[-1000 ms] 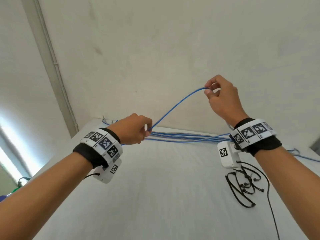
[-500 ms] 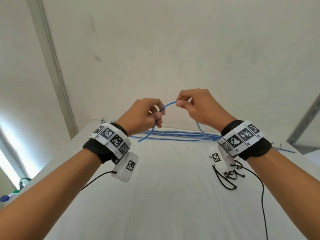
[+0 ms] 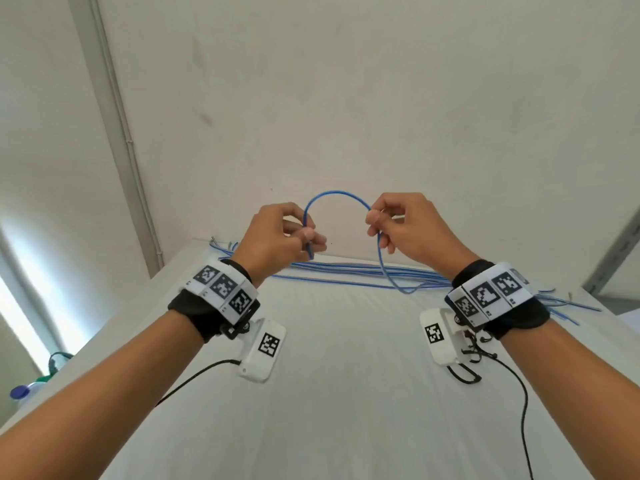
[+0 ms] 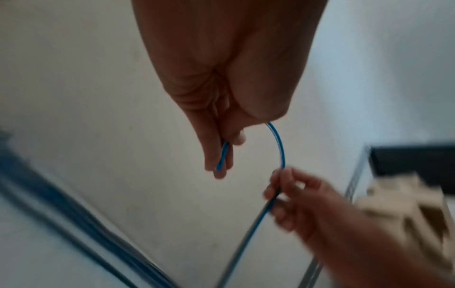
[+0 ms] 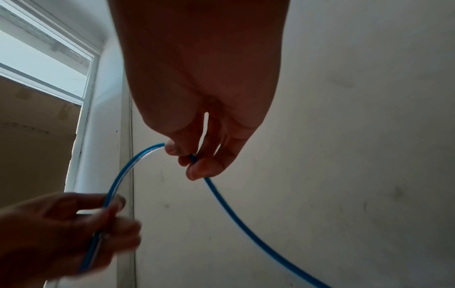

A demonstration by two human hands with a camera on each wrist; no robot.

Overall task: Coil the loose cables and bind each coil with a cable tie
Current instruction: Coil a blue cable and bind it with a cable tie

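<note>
A thin blue cable (image 3: pixel 337 195) arches in the air between both hands, above the white table (image 3: pixel 329 393). My left hand (image 3: pixel 301 233) pinches the cable's free end, whose tip (image 4: pixel 220 165) pokes out below the fingers. My right hand (image 3: pixel 375 218) pinches the cable (image 5: pixel 221 198) further along; from there it drops in a curve to the table. In the right wrist view the cable (image 5: pixel 118 181) bends over from the left hand (image 5: pixel 98 214) to the right fingers (image 5: pixel 197 167). A bundle of several loose blue cables (image 3: pixel 363 273) lies along the table's far edge.
A small heap of black cable ties (image 3: pixel 471 355) lies on the table under my right wrist. A wall rises right behind the table. Bottles (image 3: pixel 20 393) stand beyond the table's left edge. Black sensor leads (image 3: pixel 519 386) hang from both wrists.
Both hands have risen and come together, then parted slightly. The straight stretch of cable between them is now bent into a raised arch.
</note>
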